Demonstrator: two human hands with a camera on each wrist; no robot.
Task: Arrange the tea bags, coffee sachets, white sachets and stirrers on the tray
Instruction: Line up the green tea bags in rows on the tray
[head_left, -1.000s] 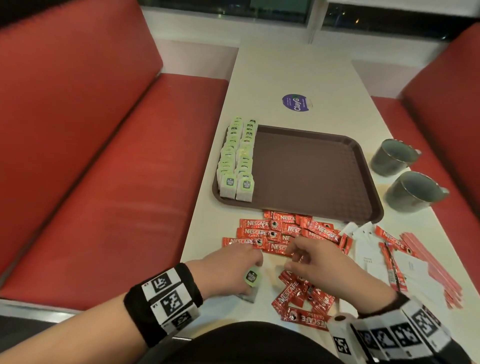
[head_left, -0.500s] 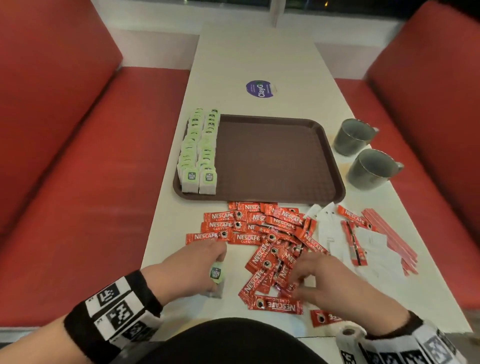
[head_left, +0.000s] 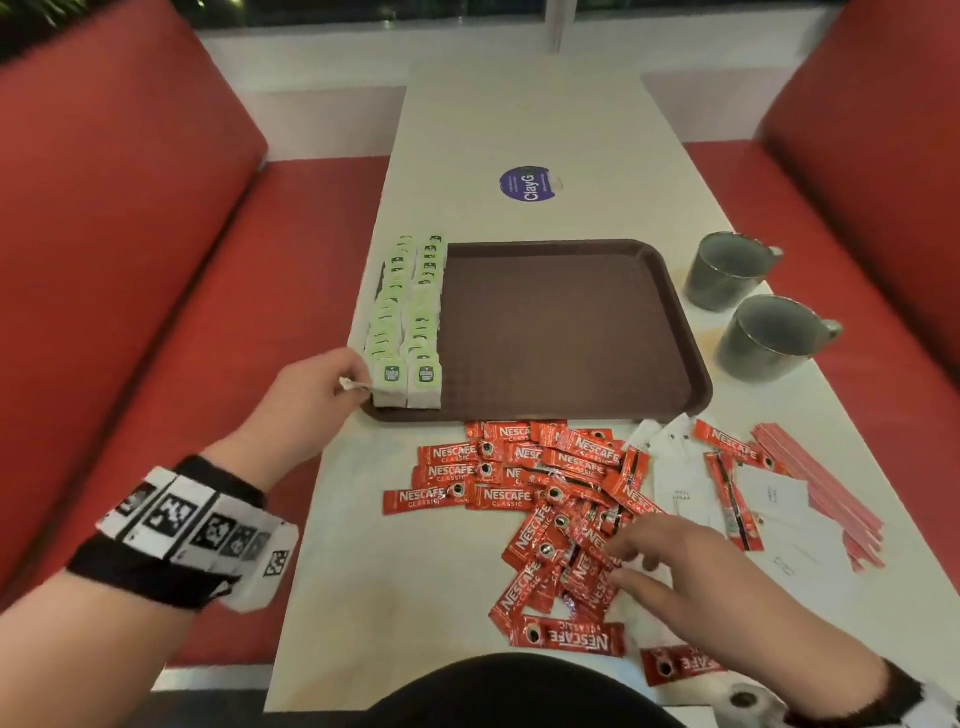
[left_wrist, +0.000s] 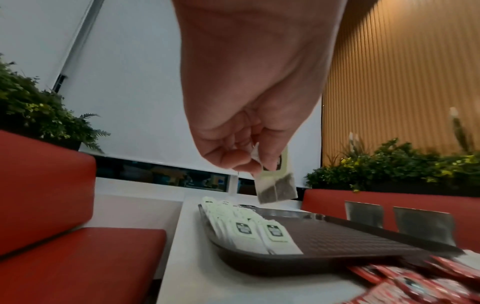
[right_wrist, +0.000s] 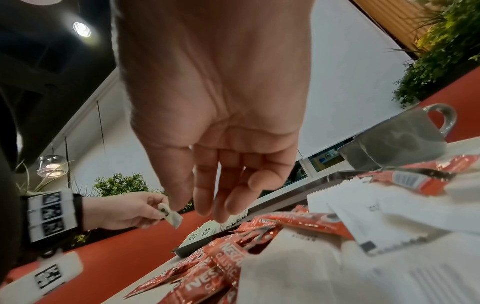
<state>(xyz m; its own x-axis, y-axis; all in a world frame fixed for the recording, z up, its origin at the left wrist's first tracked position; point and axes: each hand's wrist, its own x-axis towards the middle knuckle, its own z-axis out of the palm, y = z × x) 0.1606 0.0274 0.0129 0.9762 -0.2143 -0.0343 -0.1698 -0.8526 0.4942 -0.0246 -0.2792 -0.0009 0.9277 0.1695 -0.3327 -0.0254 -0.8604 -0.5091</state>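
Note:
My left hand (head_left: 332, 384) pinches a tea bag (left_wrist: 276, 185) by its green tag, just above the near left corner of the brown tray (head_left: 571, 332). Two rows of green-tagged tea bags (head_left: 410, 322) stand along the tray's left side. Red coffee sachets (head_left: 545, 499) lie in a loose pile in front of the tray. My right hand (head_left: 654, 561) hovers over that pile with relaxed, straight fingers (right_wrist: 221, 197) and holds nothing. White sachets (head_left: 769, 499) and red stirrers (head_left: 826, 488) lie to the right of the pile.
Two grey mugs (head_left: 727, 270) (head_left: 774, 338) stand right of the tray. A round purple sticker (head_left: 530, 183) sits on the white table (head_left: 519, 104) beyond the tray. Red bench seats (head_left: 156, 312) flank the table on both sides. One sachet (head_left: 675, 665) lies at the near edge.
My left hand has carried the tea bag from the near table edge up to the tray's near left corner. My right hand stayed over the coffee sachet pile.

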